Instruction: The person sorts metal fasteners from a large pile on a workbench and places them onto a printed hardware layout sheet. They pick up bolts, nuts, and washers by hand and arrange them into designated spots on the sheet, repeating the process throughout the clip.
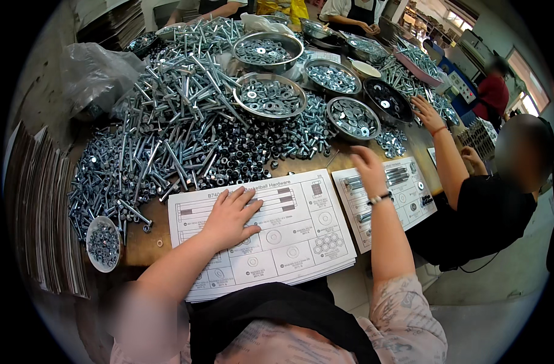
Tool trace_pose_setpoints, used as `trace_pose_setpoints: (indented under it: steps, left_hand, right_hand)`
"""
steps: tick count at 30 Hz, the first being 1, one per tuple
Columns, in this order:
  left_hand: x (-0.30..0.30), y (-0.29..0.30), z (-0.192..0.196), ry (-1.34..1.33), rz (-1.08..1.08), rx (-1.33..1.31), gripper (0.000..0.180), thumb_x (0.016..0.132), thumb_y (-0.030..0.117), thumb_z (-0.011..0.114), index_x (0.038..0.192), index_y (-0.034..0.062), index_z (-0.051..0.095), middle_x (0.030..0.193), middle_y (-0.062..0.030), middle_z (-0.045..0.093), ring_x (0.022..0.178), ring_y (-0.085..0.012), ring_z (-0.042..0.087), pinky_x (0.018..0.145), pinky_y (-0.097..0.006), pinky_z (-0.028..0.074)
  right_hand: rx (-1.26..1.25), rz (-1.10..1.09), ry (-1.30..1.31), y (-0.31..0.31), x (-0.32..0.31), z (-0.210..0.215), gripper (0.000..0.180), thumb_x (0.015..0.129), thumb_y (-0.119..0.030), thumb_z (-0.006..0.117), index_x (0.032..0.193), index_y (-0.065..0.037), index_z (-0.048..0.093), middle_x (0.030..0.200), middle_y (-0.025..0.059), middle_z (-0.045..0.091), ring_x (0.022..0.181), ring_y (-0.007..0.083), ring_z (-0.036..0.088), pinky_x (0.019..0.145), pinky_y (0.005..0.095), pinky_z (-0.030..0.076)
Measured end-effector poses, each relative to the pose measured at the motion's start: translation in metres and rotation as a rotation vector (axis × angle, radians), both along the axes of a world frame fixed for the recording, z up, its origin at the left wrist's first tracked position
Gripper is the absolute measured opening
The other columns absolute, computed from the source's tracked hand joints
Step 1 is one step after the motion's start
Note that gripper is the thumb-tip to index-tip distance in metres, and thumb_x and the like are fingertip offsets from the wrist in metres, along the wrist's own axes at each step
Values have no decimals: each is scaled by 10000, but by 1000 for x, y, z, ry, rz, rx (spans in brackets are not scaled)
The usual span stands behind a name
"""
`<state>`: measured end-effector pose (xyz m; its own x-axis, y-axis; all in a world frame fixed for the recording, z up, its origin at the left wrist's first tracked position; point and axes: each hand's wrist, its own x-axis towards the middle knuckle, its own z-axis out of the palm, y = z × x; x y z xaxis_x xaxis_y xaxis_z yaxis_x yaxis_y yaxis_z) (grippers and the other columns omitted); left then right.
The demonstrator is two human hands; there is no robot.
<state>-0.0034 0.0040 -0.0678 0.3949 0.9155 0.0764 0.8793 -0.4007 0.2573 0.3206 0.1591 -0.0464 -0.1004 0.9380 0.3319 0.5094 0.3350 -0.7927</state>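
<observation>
My left hand [230, 217] lies flat with fingers spread on a stack of printed hardware sheets [307, 261] at the table's front edge. Over a second printed sheet [413, 215], my right hand [370, 173] is raised, its fingers stretched toward a steel bowl of washers [353, 118] and apparently holding nothing. Bolts [398, 176] and a few small parts rest on that second sheet, partly hidden by my right wrist. Black nuts [240, 155] lie loose just beyond the stack under my left hand.
A large heap of bolts [180, 103] covers the table's left and middle. More steel bowls of washers [270, 96] stand behind. A small white bowl of nuts [103, 244] sits front left, beside stacked cardboard [43, 206]. At right, a co-worker's hand [428, 115] reaches over the table.
</observation>
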Motion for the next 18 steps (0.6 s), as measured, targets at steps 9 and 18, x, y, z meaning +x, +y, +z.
trace_pose_setpoints:
  steps: [9,18]
  left_hand:
    - [-2,-2,-1,-49,1,-9,569,766,403,606,1251,144,459,1348,-118,369,1280,-303,286,1056,-476,182]
    - [-2,-1,-2,-62,-5,28,568,759,396,617,1242,140,464,1340,-118,372,1274,-298,292,1052,-473,191]
  right_hand:
    - [-178,76,-1003,55,-81,-12,506,671,-346,723,1085,-97,571,1111,148,516,1041,301,502,850,374,451]
    - [-137,224,-896,72,-73,-29,411,663,-313,720,976,-81,590,933,181,565,923,328,548,793,393,457]
